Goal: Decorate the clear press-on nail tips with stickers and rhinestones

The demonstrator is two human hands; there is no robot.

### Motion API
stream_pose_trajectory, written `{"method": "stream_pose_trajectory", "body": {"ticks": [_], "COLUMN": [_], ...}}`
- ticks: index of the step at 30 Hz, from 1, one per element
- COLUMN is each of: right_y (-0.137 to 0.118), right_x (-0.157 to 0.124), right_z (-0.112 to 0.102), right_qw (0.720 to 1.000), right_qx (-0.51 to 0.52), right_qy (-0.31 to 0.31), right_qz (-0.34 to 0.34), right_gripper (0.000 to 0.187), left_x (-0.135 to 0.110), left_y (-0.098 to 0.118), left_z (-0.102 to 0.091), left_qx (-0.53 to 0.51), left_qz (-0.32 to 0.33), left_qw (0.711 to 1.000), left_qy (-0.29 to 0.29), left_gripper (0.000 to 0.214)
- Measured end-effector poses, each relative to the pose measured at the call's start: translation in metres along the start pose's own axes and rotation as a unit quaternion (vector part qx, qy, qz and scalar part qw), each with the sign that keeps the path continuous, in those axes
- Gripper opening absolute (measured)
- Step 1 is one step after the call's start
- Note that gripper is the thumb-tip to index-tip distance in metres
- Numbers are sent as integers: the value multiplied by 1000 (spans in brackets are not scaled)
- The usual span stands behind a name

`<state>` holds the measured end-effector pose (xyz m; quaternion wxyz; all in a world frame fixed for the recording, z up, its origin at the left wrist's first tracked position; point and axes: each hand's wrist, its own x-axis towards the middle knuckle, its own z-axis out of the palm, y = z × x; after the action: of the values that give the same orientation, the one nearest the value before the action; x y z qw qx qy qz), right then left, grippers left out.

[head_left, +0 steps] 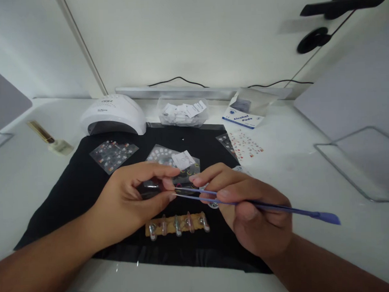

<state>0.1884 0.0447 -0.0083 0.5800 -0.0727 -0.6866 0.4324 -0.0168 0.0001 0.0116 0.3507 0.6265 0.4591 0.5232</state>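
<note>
Head view: sticker sheet point(151, 189) between left hand point(132, 199) fingers, beside right hand point(248, 212).

a white table point(310, 167) stands against a pale wall point(190, 35), evenly lit, cables point(179, 79) trailing behind.

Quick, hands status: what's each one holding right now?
Left hand: pinched shut on a small dark sticker sheet.
Right hand: shut on purple tweezers, tips at the sheet.

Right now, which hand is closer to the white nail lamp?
Left. The left hand sits below the white nail lamp on the same side of the black mat. The right hand, gripping the blue tool, is farther off on the other side.
</note>
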Motion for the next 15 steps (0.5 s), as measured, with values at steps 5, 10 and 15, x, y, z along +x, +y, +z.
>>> {"method": "stream_pose_trajectory", "body": {"ticks": [5, 10, 15], "right_y": [1, -1, -4], "right_x": [-1, -3, -3], "right_z": [4, 4, 2], "right_qw": [999, 999, 1000], "right_qx": [30, 30, 26], "right_qy": [18, 13, 1], "right_qz": [21, 27, 12], "right_gripper": [20, 21, 22], "left_x": [0, -1, -1], "left_y": [4, 3, 3], "left_z": [3, 1, 1], "left_qx": [40, 31, 36], "left_qz": [52, 59, 69], "left_qw": [998, 998, 997], "left_qy": [11, -3, -6], "left_gripper": [24, 23, 23]}}
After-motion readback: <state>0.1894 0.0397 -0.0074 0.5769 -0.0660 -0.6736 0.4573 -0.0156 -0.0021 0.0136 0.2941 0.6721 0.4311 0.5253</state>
